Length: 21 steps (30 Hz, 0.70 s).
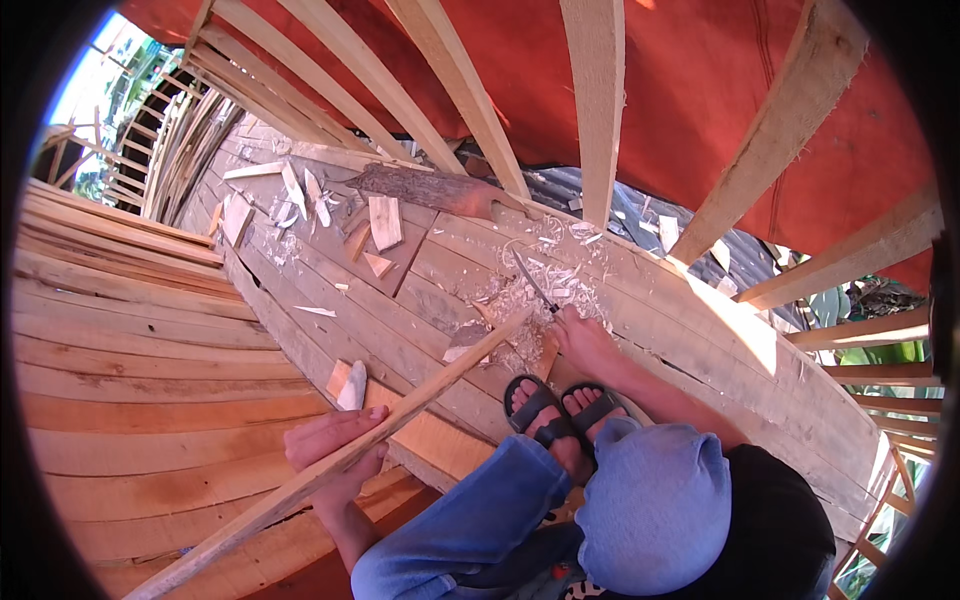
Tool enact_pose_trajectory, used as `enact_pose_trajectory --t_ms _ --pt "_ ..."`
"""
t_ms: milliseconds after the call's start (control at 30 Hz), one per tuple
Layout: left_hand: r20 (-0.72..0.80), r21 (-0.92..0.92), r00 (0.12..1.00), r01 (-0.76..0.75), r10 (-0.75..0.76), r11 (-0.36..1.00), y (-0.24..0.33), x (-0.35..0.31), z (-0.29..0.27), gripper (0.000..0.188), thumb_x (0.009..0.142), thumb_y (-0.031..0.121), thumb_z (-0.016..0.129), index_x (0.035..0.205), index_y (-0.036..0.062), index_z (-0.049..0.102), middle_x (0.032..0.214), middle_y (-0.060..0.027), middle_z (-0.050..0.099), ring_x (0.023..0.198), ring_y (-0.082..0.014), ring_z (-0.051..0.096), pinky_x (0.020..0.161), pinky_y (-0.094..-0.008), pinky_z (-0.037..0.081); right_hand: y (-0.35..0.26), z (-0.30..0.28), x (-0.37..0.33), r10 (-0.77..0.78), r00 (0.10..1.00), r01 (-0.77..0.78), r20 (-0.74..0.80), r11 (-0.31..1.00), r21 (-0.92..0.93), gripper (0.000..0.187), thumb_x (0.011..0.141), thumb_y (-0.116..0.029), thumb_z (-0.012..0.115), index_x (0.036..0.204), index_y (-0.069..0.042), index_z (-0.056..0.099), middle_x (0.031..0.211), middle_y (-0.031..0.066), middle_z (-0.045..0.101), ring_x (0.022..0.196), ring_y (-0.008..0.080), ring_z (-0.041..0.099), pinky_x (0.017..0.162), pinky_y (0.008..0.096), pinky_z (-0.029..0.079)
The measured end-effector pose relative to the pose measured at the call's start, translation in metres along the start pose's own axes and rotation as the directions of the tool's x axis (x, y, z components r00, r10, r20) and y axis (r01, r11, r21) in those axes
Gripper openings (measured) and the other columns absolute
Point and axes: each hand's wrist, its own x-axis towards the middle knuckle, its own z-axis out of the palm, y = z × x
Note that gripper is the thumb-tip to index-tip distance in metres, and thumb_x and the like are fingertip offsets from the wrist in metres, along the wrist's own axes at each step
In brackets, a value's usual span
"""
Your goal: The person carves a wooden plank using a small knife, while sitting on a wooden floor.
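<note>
A long, slim wooden pole (430, 388) runs slantwise from the lower left to a spot just in front of my feet. My left hand (335, 452) is closed around it at about its middle. My right hand (582, 338) grips the handle of a knife (534, 280), whose narrow dark blade points away from me and a little left. The blade lies close to the pole's far end; whether they touch I cannot tell. Beneath them spreads a heap of pale wood shavings (575, 283). Part of the knife handle is hidden by my fingers.
I sit low with sandalled feet (555, 410) on curved planking (360, 290). Wood offcuts (385, 222) and a bark-covered log piece (425, 188) lie ahead. Upright ribs (597, 110) line the far side before a red tarp (690, 90). Planks (150, 370) rise on the left.
</note>
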Motion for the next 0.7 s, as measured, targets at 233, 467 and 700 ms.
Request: enact_pose_trajectory --t_ms 233,467,700 --pt "-0.045 -0.079 0.999 -0.014 0.011 0.997 0.003 0.002 -0.005 0.035 0.059 0.015 0.084 0.085 -0.0032 0.071 0.082 -0.0158 0.071 0.073 -0.0233 0.070 0.066 -0.0273 0.055 0.008 0.047 -0.004 -0.074 0.995 0.070 0.069 0.996 0.061 0.033 0.093 -0.023 0.050 0.108 0.006 0.045 0.086 0.0324 0.061 0.083 0.0482 0.060 0.072 0.0541 0.048" --pt "-0.108 -0.348 0.990 0.051 -0.094 0.936 -0.004 -0.003 -0.003 0.033 0.058 0.012 0.085 0.083 -0.0043 0.070 0.084 -0.0190 0.070 0.082 -0.0266 0.070 0.074 -0.0314 0.056 0.015 0.066 0.000 -0.097 0.993 0.104 -0.061 0.985 0.134 0.028 0.094 -0.023 0.049 0.107 0.002 0.047 0.085 0.0314 0.061 0.084 0.0488 0.059 0.073 0.0560 0.046" --pt "0.168 -0.082 0.943 0.302 -0.286 0.950 0.002 0.005 0.004 0.038 0.058 0.000 0.081 0.094 -0.0020 0.071 0.093 -0.0179 0.070 0.086 -0.0242 0.069 0.079 -0.0300 0.055 0.004 0.045 0.000 -0.079 0.992 0.068 0.101 0.991 0.112 0.033 0.095 -0.026 0.046 0.104 0.006 0.049 0.101 0.0298 0.058 0.097 0.0462 0.057 0.084 0.0505 0.045"
